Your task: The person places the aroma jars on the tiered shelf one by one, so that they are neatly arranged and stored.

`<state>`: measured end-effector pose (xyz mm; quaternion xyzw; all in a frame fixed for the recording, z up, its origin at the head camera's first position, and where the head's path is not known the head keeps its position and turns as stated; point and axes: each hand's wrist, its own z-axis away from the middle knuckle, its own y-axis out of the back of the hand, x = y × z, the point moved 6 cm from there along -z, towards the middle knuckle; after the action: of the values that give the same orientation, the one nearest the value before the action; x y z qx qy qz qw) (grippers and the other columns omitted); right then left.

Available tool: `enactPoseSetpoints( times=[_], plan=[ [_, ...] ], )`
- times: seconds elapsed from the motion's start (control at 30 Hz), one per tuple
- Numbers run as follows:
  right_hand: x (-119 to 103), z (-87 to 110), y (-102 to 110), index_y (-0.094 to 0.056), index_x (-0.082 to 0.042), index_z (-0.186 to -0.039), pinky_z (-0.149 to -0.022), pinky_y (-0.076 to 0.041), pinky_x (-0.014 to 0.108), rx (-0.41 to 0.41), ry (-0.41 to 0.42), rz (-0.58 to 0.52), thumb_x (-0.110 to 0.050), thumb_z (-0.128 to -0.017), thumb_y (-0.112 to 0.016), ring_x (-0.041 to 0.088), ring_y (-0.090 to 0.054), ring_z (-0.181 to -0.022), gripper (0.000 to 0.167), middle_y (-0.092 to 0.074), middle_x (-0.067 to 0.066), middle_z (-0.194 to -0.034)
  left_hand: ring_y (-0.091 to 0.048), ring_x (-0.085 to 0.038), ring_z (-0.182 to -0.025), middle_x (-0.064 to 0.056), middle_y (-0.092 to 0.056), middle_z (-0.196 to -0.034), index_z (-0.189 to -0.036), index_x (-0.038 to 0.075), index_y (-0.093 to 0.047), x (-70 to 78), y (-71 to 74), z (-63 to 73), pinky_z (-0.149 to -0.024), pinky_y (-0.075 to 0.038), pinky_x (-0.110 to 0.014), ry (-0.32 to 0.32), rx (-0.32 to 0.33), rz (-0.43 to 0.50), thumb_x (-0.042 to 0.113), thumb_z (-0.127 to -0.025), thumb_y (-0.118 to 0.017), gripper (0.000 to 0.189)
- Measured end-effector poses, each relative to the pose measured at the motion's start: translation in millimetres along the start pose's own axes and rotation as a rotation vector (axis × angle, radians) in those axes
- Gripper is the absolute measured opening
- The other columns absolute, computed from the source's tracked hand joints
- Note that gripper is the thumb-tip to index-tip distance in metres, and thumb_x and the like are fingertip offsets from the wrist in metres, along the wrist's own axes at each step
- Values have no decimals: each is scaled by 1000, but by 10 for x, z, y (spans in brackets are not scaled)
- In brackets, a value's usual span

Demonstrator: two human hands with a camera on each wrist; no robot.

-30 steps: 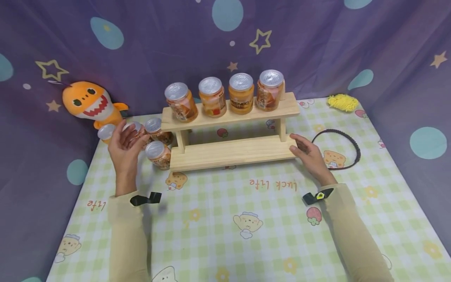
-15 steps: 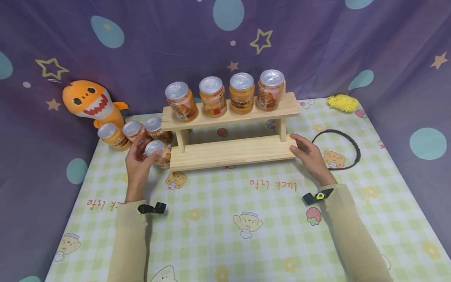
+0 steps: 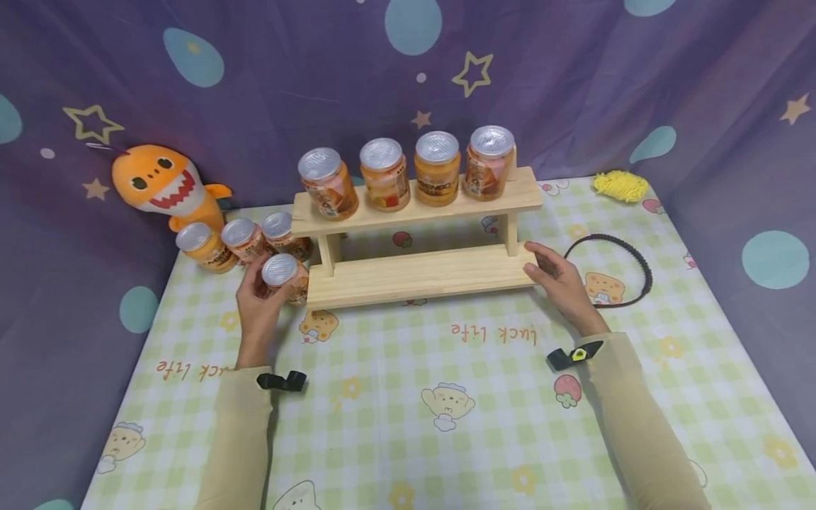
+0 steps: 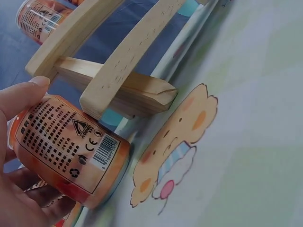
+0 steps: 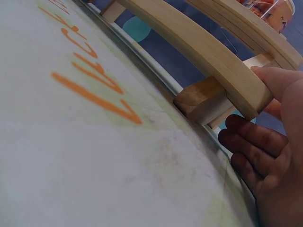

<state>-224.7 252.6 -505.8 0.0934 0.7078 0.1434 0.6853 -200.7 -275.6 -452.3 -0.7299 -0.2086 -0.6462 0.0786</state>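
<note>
My left hand [image 3: 259, 301] grips an orange can [image 4: 66, 146] with a silver lid, thumb on one side and fingers round the other. The can stands on the cloth, close against the left end of a two-tier wooden shelf [image 3: 421, 273]. At the right end of the lower board, my right hand [image 3: 564, 287] holds the edge; in the right wrist view its thumb lies on the wood and the fingers curl below. Several similar cans [image 3: 437, 170] stand in a row on the upper board. Behind the left hand are more cans [image 3: 213, 251].
An orange shark plush [image 3: 168, 184] leans in the back left corner. To the right of the shelf lies a dark hair band [image 3: 644, 265], and a yellow fuzzy thing [image 3: 620, 185] sits farther back. Purple curtains [image 3: 268, 106] close off the back and sides of the checkered table [image 3: 382, 439].
From over the back cans, my left hand has come forward and to the right, and now grips the front can beside the shelf. The right hand has stayed in place.
</note>
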Motion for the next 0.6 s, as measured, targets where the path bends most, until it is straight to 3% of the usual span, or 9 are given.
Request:
enactPoseSetpoints(
  times=[0.13,0.2,0.33,0.43,0.6],
  plan=[
    [-4,-1,-3,-47,-11,-149,-120,-33,50,-3,0,-6,-32,-102,-58,33,-44,-143,52,-45,11,-157,-57,-3,-106,15,-60,-113,-142,0,-52,-5,-10,19,-88,-46,-10,-4,-2,4,-9,-81,-74,66],
    [-4,-3,-4,-47,-11,-148,-119,-35,40,-3,6,-4,-31,-102,-58,33,-45,-143,52,-46,11,-156,-57,-2,-105,16,-60,-112,-142,-1,-51,-9,-10,26,-88,-46,-9,-2,-1,8,-9,-80,-73,66],
    [26,-9,11,-49,-11,-148,-109,-37,16,9,31,8,-32,-102,-59,5,-51,-133,51,-47,13,-155,-58,-1,-104,16,-61,-111,-142,-2,-51,-24,-15,39,-87,-47,-9,9,14,22,-10,-81,-73,66],
    [41,-11,20,-49,-11,-147,-104,-37,11,14,44,11,-32,-101,-59,-5,-50,-126,51,-47,16,-154,-59,-2,-103,16,-62,-110,-141,-1,-53,-39,-18,45,-86,-48,-10,13,33,33,-10,-80,-73,64],
    [36,-20,12,-49,-11,-147,-111,-39,21,10,23,12,-32,-102,-58,19,-51,-137,51,-47,13,-155,-60,-4,-102,15,-65,-109,-139,1,-56,-72,-8,44,-84,-49,-11,9,62,65,-10,-79,-74,63]
  ],
)
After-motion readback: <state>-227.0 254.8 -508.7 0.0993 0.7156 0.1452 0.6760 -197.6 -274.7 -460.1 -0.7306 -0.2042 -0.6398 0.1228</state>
